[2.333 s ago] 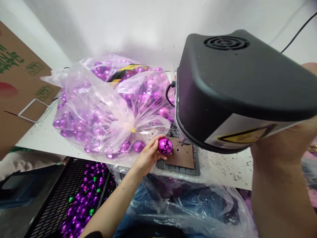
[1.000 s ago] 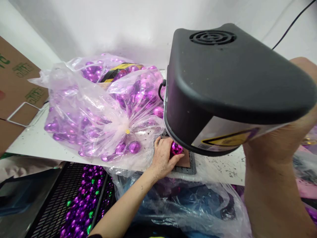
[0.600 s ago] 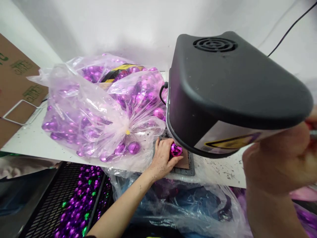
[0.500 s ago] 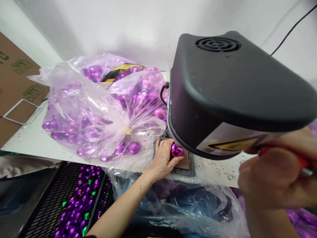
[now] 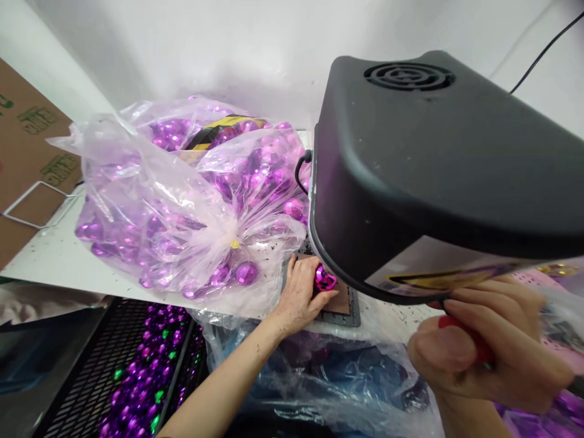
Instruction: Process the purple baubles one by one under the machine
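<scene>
My left hand [image 5: 300, 294] is closed round a shiny purple faceted ball [image 5: 325, 279]. It presses the ball onto a brown pad in a grey frame [image 5: 343, 309] under the big black machine head [image 5: 438, 164]. My right hand [image 5: 490, 350] is near the camera at lower right. Its fingers wrap a red-handled lever [image 5: 474, 347] below the machine head.
A tied clear plastic bag [image 5: 182, 207] full of purple balls lies on the white bench [image 5: 55, 255] to the left. A cardboard box [image 5: 27, 152] stands at far left. Below the bench are a black crate [image 5: 118, 377] of purple and green balls and crumpled plastic [image 5: 347, 383].
My left hand carried the ball from the pad's left edge to under the machine head and holds it there. My right hand came down and closed on the red-handled lever, pulling it lower.
</scene>
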`<action>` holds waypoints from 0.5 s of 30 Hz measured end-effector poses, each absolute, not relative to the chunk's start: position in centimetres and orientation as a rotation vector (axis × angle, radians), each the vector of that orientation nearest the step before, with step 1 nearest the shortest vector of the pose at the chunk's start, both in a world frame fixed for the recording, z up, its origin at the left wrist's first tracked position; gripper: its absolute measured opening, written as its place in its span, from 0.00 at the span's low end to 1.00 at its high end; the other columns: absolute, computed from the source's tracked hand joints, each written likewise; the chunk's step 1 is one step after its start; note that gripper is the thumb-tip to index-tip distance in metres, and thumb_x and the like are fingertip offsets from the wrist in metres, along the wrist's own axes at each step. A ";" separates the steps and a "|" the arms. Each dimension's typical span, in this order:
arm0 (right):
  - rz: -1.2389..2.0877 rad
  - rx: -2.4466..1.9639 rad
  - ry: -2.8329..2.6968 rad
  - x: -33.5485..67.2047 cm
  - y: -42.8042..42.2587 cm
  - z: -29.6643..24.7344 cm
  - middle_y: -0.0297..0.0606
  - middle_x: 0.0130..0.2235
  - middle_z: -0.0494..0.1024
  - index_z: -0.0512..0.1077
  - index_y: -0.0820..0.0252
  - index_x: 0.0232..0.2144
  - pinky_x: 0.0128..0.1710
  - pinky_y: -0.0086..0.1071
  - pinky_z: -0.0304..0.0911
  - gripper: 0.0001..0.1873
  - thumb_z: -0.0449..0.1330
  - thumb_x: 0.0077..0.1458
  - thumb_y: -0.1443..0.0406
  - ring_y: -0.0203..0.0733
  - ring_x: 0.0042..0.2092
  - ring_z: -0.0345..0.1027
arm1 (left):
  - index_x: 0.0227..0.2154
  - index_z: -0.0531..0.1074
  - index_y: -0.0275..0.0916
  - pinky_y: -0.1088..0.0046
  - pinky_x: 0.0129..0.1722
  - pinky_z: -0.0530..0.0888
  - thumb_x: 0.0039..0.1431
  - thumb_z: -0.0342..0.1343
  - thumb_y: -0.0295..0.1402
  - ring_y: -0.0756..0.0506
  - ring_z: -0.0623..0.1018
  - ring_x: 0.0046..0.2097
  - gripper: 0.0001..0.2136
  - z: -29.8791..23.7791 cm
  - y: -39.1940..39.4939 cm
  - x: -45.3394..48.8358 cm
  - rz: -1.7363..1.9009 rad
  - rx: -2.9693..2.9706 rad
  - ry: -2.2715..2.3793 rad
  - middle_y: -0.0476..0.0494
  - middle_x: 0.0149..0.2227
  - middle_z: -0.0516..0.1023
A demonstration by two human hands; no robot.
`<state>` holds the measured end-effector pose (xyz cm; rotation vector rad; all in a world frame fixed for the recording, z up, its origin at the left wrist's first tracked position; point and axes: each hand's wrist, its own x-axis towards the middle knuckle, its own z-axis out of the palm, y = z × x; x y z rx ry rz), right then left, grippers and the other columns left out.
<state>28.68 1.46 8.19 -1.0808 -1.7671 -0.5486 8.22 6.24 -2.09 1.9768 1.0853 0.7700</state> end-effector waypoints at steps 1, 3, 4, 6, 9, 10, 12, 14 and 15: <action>-0.567 -1.056 -1.784 28.7 1.6 8.1 0.37 0.28 0.69 0.65 0.62 0.28 0.44 0.42 0.67 0.06 0.55 0.47 0.64 0.37 0.37 0.69 | 0.54 0.67 0.44 0.47 0.69 0.51 0.62 0.55 0.45 0.36 0.71 0.59 0.20 -2.1 6.2 8.2 0.776 1.969 1.082 0.38 0.54 0.75; -0.580 -1.048 -1.764 28.5 1.8 7.9 0.37 0.28 0.68 0.64 0.63 0.28 0.43 0.43 0.66 0.05 0.54 0.46 0.65 0.38 0.37 0.68 | 0.55 0.67 0.46 0.48 0.69 0.53 0.61 0.56 0.45 0.36 0.72 0.58 0.21 -1.9 6.2 8.2 0.798 1.947 1.075 0.40 0.53 0.76; -0.589 -1.049 -1.753 28.3 1.8 7.7 0.37 0.28 0.68 0.63 0.63 0.28 0.43 0.43 0.66 0.05 0.54 0.45 0.66 0.37 0.37 0.68 | 0.55 0.68 0.46 0.49 0.68 0.54 0.61 0.56 0.44 0.36 0.72 0.58 0.21 -1.8 6.2 8.2 0.807 1.935 1.074 0.40 0.52 0.76; -0.601 -1.059 -1.732 28.0 1.8 7.4 0.37 0.27 0.67 0.63 0.64 0.28 0.43 0.42 0.66 0.04 0.52 0.46 0.68 0.36 0.37 0.67 | 0.55 0.68 0.46 0.50 0.68 0.56 0.61 0.57 0.44 0.36 0.72 0.58 0.20 -1.5 6.2 8.2 0.818 1.918 1.079 0.40 0.51 0.77; -0.603 -1.084 -1.723 27.7 1.6 7.0 0.37 0.27 0.66 0.61 0.64 0.27 0.45 0.41 0.66 0.03 0.52 0.47 0.68 0.35 0.38 0.67 | 0.53 0.69 0.45 0.49 0.68 0.55 0.60 0.58 0.43 0.35 0.73 0.56 0.20 -1.2 6.3 8.3 0.819 1.911 1.096 0.39 0.50 0.77; -0.607 -1.079 -1.717 27.7 1.5 6.9 0.37 0.27 0.66 0.60 0.65 0.27 0.45 0.41 0.66 0.04 0.52 0.48 0.67 0.35 0.38 0.67 | 0.53 0.70 0.44 0.49 0.68 0.55 0.60 0.59 0.43 0.34 0.73 0.56 0.20 -1.1 6.3 8.3 0.820 1.910 1.099 0.39 0.50 0.77; -0.607 -1.063 -1.703 27.9 1.4 6.8 0.37 0.26 0.67 0.60 0.65 0.26 0.45 0.42 0.66 0.05 0.52 0.48 0.67 0.35 0.38 0.67 | 0.51 0.71 0.45 0.49 0.68 0.56 0.59 0.59 0.43 0.34 0.73 0.55 0.19 -1.0 6.4 8.3 0.817 1.904 1.101 0.39 0.49 0.78; -0.601 -1.047 -1.701 28.0 1.4 6.5 0.37 0.27 0.67 0.61 0.65 0.26 0.45 0.41 0.66 0.04 0.52 0.47 0.68 0.36 0.37 0.67 | 0.51 0.71 0.46 0.49 0.68 0.56 0.59 0.60 0.43 0.34 0.74 0.55 0.18 -1.1 6.4 8.3 0.815 1.896 1.103 0.40 0.49 0.78; -0.593 -1.050 -1.699 28.0 1.5 6.3 0.37 0.27 0.68 0.62 0.64 0.27 0.45 0.41 0.67 0.03 0.53 0.47 0.68 0.36 0.38 0.68 | 0.52 0.70 0.46 0.49 0.68 0.57 0.59 0.60 0.43 0.34 0.73 0.55 0.19 -1.2 6.3 8.3 0.816 1.892 1.103 0.40 0.49 0.78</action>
